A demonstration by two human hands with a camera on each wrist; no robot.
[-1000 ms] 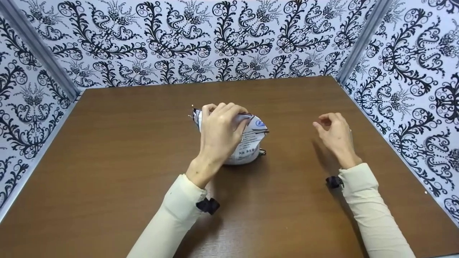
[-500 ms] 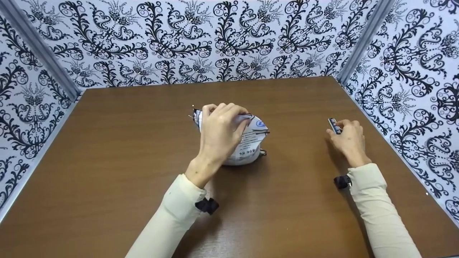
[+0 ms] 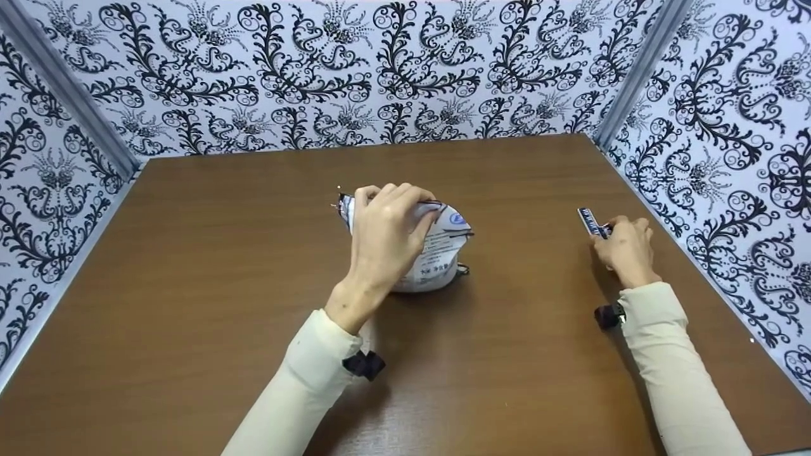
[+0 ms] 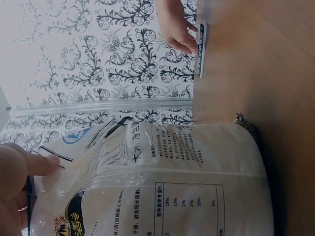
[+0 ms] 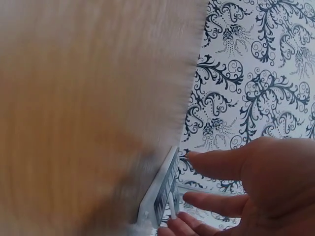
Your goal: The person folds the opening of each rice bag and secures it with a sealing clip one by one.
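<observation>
My left hand [image 3: 386, 234] grips the gathered top edge of a white rice bag [image 3: 437, 259] that stands on the table. In the left wrist view the printed side of the rice bag [image 4: 197, 147] fills the lower part, with my left thumb pressing near its top. To the right on the table lies a narrow white strip-shaped item [image 3: 588, 221] with a dark patterned face; its kind is unclear. My right hand [image 3: 627, 247] is at its near end. In the right wrist view, the thumb and fingers are spread beside the strip-shaped item [image 5: 165, 189]; contact is hard to tell.
The brown wooden table [image 3: 222, 285] stretches around both hands. White walls with black scroll patterns stand behind it [image 3: 355, 69] and along both sides. A black device [image 3: 364, 364] sits on the left wrist, another black device [image 3: 609, 315] on the right.
My right hand has moved rightward, and the strip-shaped item, out of sight one second ago, now shows beside the fingers. My left hand keeps its grip on the rice bag.
</observation>
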